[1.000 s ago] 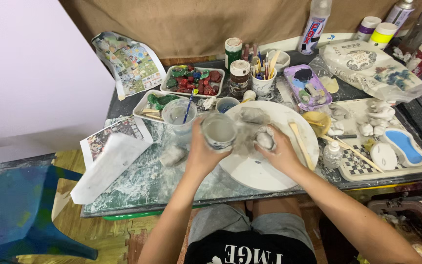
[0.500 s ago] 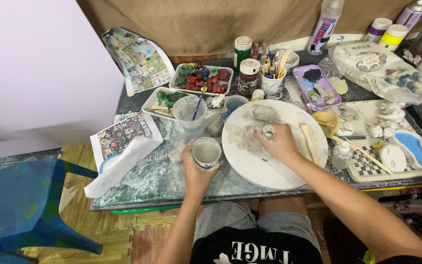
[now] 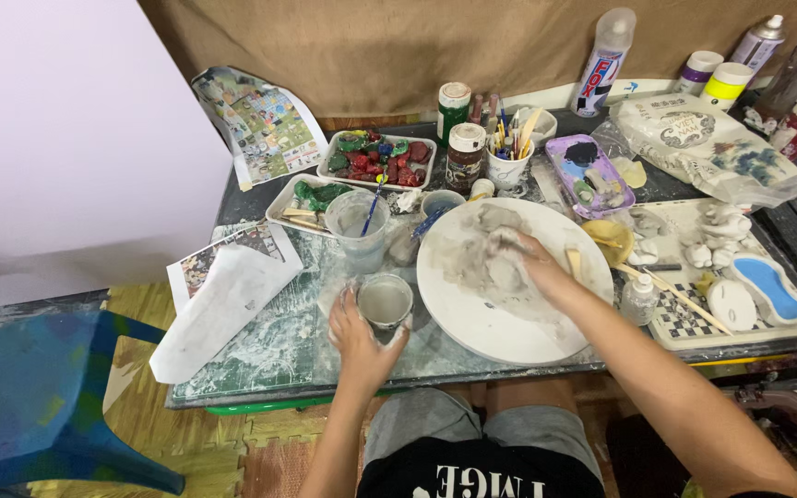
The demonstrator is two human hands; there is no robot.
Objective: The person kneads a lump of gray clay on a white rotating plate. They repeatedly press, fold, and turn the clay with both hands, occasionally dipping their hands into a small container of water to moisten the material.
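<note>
Since the earlier frames the left hand (image 3: 362, 337) has carried the small cup (image 3: 386, 301) away from the big round white plate (image 3: 509, 281) and brought it down to the tabletop (image 3: 269, 355) just off the plate's left edge, while the right hand (image 3: 532, 263) has stayed on the grey clay lump (image 3: 495, 267) at the plate's middle.

The tabletop is smeared with pale clay residue. The plate lies near its front edge, its centre streaked grey. Left of the plate, a folded white paper sheet (image 3: 223, 309) lies over a printed page. Right of the plate sits a checkered tray (image 3: 694, 323) with small white figures and a blue-filled mould. Behind the plate are a white tray of red and green painted pieces (image 3: 378, 159), a purple palette (image 3: 588, 171) and a cup of brushes (image 3: 509, 161). Behind the plate's left edge stands a clear plastic cup (image 3: 357, 226) with a blue stick in it.

The left hand's fingers are wrapped around the small cup, clamped on its side; the cup stands upright with greyish liquid in it. The right hand lies palm down on the clay, fingers together and pressed against the lump, which rests slightly left of the plate's centre.
</note>
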